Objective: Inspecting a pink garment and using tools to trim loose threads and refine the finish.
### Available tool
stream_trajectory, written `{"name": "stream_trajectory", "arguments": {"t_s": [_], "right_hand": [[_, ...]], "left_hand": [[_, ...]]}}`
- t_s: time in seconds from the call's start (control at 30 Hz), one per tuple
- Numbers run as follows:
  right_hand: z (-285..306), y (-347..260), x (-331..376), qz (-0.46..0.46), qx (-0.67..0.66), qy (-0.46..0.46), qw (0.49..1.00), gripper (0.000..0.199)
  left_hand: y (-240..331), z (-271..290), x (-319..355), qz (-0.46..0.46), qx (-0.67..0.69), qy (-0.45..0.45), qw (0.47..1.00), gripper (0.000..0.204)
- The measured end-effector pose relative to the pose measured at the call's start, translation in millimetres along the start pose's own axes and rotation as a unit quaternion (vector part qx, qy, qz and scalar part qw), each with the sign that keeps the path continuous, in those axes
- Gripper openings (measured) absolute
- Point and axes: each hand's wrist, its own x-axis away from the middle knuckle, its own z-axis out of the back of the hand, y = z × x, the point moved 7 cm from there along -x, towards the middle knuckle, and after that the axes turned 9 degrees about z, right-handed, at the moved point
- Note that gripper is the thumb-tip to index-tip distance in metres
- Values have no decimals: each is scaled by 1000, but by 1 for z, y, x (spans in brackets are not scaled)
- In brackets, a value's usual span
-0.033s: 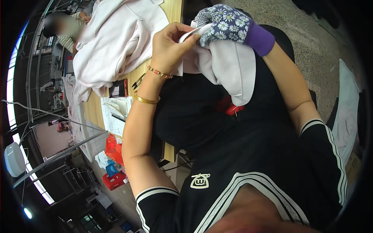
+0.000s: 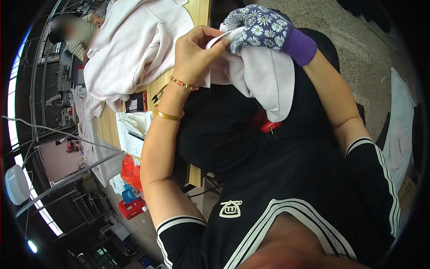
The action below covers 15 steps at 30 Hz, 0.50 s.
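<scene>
My bare left hand (image 2: 195, 51) pinches the edge of a pale garment piece (image 2: 268, 83) between thumb and fingertips. Close against it, my right hand (image 2: 260, 29), in a purple glove with white daisies, grips the same cloth; its fingertips are mostly hidden by fabric. The ribbed part of the piece hangs down over my lap. Just below its lower corner lies a small red object (image 2: 270, 127), partly covered and too unclear to name. A large pale sweatshirt-like garment (image 2: 139, 49) is heaped on the table, left of my left hand.
On the wooden table (image 2: 199, 11) lie black thread snips (image 2: 158, 94), a dark phone-like object (image 2: 136, 103) and papers (image 2: 134, 130). A red bag (image 2: 130, 172) and red basket (image 2: 131, 208) are lower left. Another person (image 2: 74, 33) sits across the table. Pale cloth (image 2: 398, 139) hangs at far right.
</scene>
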Motion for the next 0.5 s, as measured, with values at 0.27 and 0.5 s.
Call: {"name": "stream_trajectory", "arguments": {"t_s": [0.27, 0.5], "right_hand": [[-4, -8, 3, -14, 131, 1, 991, 30], [-11, 0, 18, 16, 206, 56, 977, 28]], "left_hand": [[5, 0, 6, -27, -72, 54, 996, 11], [30, -12, 7, -153, -279, 127, 940, 19]]}}
